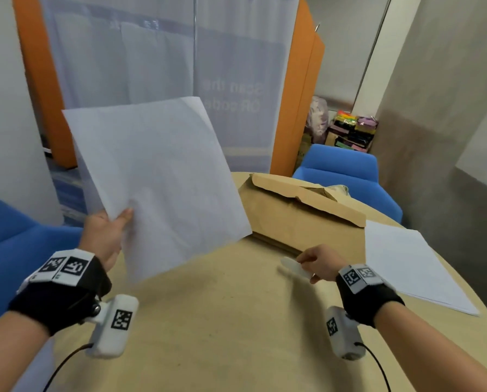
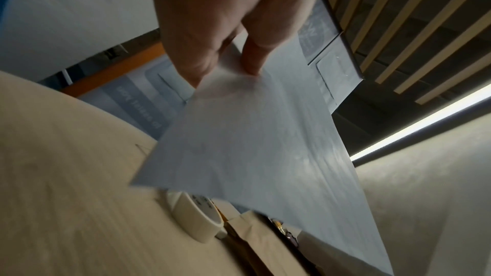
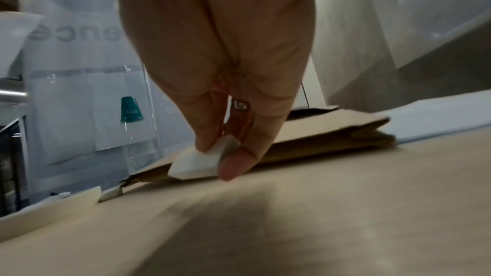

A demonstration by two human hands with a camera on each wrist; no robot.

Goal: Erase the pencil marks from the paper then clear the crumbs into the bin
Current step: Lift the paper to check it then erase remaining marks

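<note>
Left hand: the left hand (image 1: 106, 230) pinches the near left edge of the sheet of paper (image 1: 157, 179), thumb on top and fingers underneath, and holds it up in the air, tilted, above the left part of the table (image 1: 222, 321).
Paper: the raised sheet's lower right corner hangs over the near left corner of the cardboard box (image 1: 299, 210); no pencil marks can be made out on it, the surface being too blurred to tell.
Right hand: the right hand (image 1: 320, 263) pinches a white eraser (image 1: 296, 267) between thumb and fingertips, low over the middle of the table, just in front of the box's near edge.
Eraser: in the right wrist view the eraser (image 3: 202, 161) sticks out to the left of the thumb (image 3: 233, 167).
Box: flat, brown, with a torn-open flap, lying toward the table's far edge.
Second sheet: another white sheet (image 1: 412, 264) lies flat at the table's right edge.
Tape: a roll of pale tape (image 2: 194, 219) shows in the left wrist view beside the box.
Chairs: a blue chair (image 1: 347, 174) stands beyond the table's far edge.
</note>
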